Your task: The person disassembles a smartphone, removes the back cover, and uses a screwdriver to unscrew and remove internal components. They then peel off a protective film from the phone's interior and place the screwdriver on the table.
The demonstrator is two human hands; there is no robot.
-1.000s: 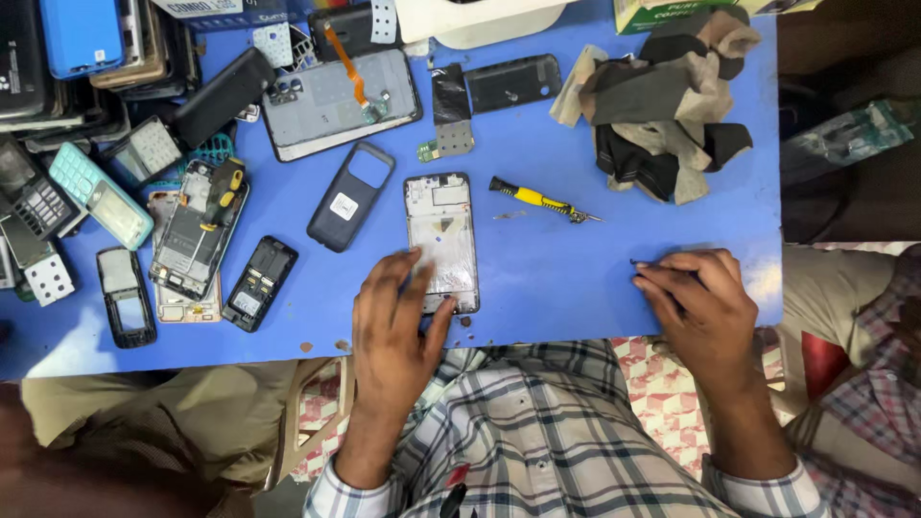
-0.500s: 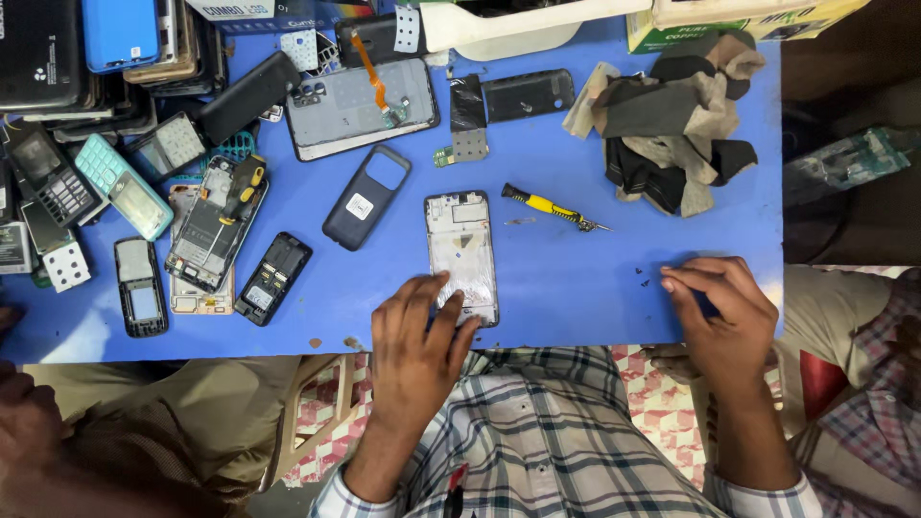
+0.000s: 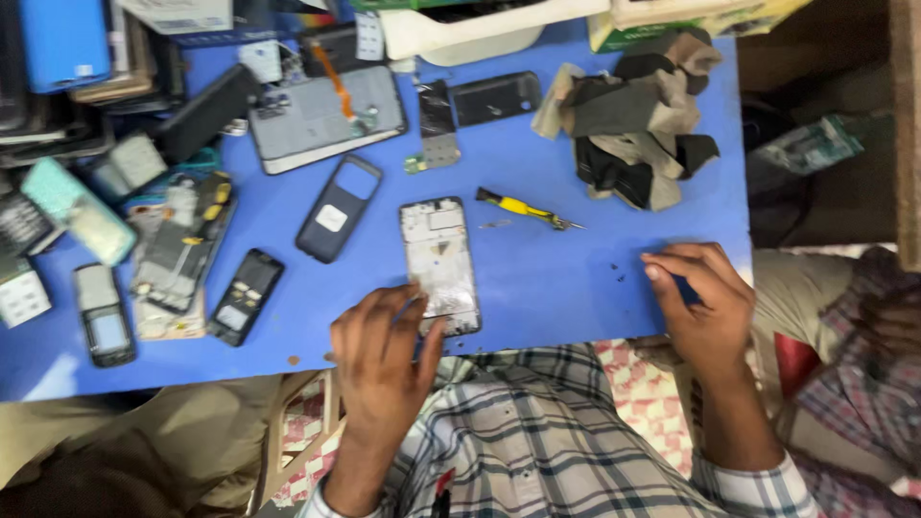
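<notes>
An opened phone frame lies face up on the blue table, its inner parts showing. My left hand rests at its lower left corner, fingers spread and touching its edge. My right hand sits near the table's right front edge, fingertips pinched down on the surface by some tiny dark specks; whether it holds anything I cannot tell. A yellow-handled screwdriver lies between the two hands, further back.
A dark phone back cover, a small black phone, a large grey phone back with an orange ribbon cable and several dismantled handsets crowd the left. Crumpled cloths lie back right. A white tray stands behind.
The view has shifted slightly. My left hand slid a little left and down along the phone frame's lower corner. My right hand stays pinched at the table's right edge.
</notes>
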